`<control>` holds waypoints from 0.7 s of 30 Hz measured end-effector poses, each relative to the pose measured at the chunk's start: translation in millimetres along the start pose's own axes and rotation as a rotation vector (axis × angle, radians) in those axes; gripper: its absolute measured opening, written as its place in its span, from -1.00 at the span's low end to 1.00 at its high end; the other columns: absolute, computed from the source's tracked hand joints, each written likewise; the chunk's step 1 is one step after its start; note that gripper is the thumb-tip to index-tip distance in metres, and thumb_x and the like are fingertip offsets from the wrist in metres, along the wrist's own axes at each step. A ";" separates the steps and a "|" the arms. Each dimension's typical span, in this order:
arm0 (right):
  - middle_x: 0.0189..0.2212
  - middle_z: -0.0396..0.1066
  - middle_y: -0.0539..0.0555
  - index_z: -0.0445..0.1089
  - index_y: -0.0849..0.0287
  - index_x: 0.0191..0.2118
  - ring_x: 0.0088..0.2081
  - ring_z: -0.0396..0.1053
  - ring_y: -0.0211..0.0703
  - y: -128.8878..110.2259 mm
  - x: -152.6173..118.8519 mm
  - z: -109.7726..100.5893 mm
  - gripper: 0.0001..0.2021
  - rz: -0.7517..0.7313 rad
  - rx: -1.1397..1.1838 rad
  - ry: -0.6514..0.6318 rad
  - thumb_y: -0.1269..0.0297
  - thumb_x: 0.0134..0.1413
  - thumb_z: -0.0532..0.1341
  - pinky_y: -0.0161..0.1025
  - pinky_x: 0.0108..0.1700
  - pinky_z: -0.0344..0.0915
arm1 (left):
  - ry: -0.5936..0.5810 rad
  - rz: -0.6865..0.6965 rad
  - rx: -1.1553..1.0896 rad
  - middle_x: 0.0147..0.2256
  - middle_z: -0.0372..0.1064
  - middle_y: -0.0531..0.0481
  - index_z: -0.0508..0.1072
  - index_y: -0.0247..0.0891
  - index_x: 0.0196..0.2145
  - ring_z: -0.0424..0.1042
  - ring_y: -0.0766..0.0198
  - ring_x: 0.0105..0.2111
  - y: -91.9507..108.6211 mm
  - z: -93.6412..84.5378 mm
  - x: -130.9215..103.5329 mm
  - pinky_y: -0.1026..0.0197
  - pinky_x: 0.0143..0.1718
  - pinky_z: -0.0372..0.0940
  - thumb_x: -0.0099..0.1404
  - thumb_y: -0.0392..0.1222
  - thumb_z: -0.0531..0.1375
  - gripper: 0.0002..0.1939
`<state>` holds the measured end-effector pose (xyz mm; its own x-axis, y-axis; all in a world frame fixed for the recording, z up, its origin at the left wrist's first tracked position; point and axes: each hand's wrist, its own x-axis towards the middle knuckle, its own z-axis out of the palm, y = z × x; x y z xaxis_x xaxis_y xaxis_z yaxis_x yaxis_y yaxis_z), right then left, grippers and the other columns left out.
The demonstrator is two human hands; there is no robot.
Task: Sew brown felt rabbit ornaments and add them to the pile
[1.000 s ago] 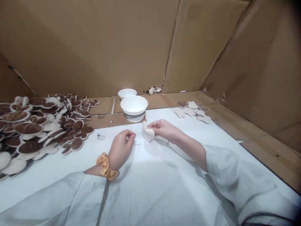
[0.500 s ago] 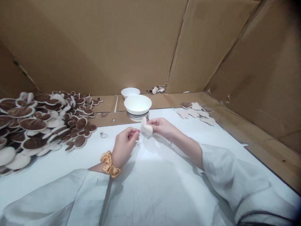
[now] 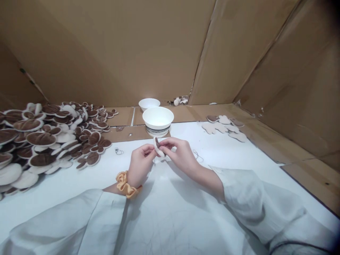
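Note:
A small brown and white plush piece (image 3: 157,146) is held edge-on between my two hands, just in front of the white bowl. My right hand (image 3: 182,152) pinches it from the right with thumb and fingers. My left hand (image 3: 141,163), with an orange scrunchie (image 3: 127,185) at the wrist, is closed with its fingertips at the piece's left edge. Whether those fingertips also hold a thread or needle is too small to tell.
A large heap of brown and white plush pieces (image 3: 41,139) lies at the left. Two white bowls (image 3: 158,117) stand at the back centre. Flat pieces (image 3: 224,128) lie at the back right. Dark thread (image 3: 119,151) lies left of my hands. Cardboard walls (image 3: 119,53) enclose the table.
The plush piece has turned from its white face to edge-on, showing brown. My right hand has come lower and closer to my left hand.

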<state>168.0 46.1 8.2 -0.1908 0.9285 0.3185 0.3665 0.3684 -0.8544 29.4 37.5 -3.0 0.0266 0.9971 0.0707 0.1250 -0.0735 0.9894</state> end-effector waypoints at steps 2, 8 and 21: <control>-0.38 0.46 0.03 0.44 0.17 -0.36 -0.36 0.36 -0.25 -1.3 -3.0 0.2 -0.88 -0.025 -0.035 0.017 0.43 -0.02 0.16 -0.32 -0.26 0.27 | 0.005 -0.007 -0.011 -0.53 0.41 0.01 0.41 -0.33 -0.53 0.36 0.32 -0.49 -1.5 0.1 -0.7 0.34 -0.48 0.20 0.06 -0.16 0.17 -0.84; -0.32 0.44 0.05 0.41 0.16 -0.30 -0.28 0.36 -0.22 0.7 -5.8 5.6 -0.87 -0.153 -0.151 0.063 0.44 0.03 0.14 -0.30 -0.20 0.27 | -0.014 0.002 -0.058 -0.47 0.42 0.02 0.43 -0.35 -0.40 0.30 0.35 -0.50 -4.4 1.4 -0.6 0.35 -0.49 0.16 0.05 -0.17 0.17 -0.81; -0.38 0.39 0.12 0.42 0.23 -0.33 -0.28 0.32 -0.16 14.4 -21.6 -20.4 -0.81 -0.130 -0.490 -0.229 0.43 0.15 0.05 -0.24 -0.23 0.25 | -0.110 0.186 0.676 -0.42 0.42 -0.03 0.44 -0.25 -0.34 0.34 0.21 -0.39 -9.7 -18.0 12.5 0.19 -0.28 0.20 0.22 -0.13 0.00 -0.75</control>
<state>196.0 32.3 -2.6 -0.4355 0.8605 0.2644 0.6969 0.5082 -0.5060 10.6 51.0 -9.5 0.2028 0.9621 0.1822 0.6961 -0.2724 0.6642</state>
